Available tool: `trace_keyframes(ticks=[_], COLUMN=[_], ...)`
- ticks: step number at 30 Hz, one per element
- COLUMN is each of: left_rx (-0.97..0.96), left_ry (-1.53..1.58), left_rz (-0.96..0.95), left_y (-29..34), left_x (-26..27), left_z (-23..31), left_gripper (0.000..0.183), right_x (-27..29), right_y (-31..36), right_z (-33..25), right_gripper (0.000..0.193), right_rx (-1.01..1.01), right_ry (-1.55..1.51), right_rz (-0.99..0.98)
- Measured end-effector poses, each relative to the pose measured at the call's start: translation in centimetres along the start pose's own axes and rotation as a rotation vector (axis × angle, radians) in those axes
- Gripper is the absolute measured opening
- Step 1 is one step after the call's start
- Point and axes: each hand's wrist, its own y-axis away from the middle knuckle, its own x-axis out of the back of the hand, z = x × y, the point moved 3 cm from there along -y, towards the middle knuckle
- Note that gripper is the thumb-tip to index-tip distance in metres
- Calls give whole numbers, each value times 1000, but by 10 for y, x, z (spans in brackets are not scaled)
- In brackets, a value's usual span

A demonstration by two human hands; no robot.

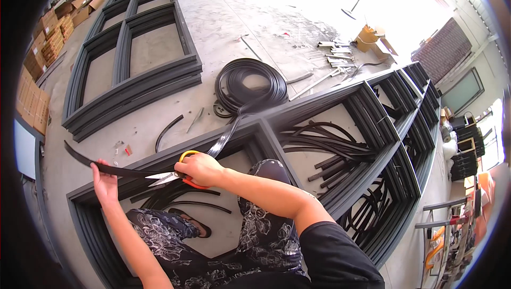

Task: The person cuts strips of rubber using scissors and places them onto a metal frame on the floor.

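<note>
A black rubber strip (133, 172) stretches across in front of me, its free end curving up at the far left. My left hand (106, 183) pinches it between thumb and fingers. My right hand (201, 170) grips scissors (162, 178) with yellow and orange-red handles, their blades parted at the strip. Whether the blades touch it I cannot tell. Past my right hand a shiny black length (223, 139) leads up to a large coil (226, 81) on the floor. Several loose black strips (205, 204) lie below my hands, inside a dark grey frame (279, 153).
I am standing inside the stacked frames, which extend to the far right; more black strips (330, 142) lie in them. Another frame stack (136, 94) is at the upper left. A short strip (167, 132) and metal profiles (338, 57) lie on the floor. Cardboard boxes (33, 100) line the left.
</note>
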Motion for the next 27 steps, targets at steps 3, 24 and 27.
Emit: trace_keyframes(ticks=[3,24,27], left_rx=[-5,-457,-353], left_ry=[81,-334,-274], left_rz=[-176,70,227], left_y=[39,139,93], left_x=[-33,-74,-7], left_z=[5,245,282], left_gripper=[22,40,39], right_x=[-6,39,48], right_y=[1,-11,-4], right_z=[11,-10,13], right_gripper=[20,27,30], right_rx=[84,247,122], right_ry=[-1,58,142], right_rz=[133,513,370])
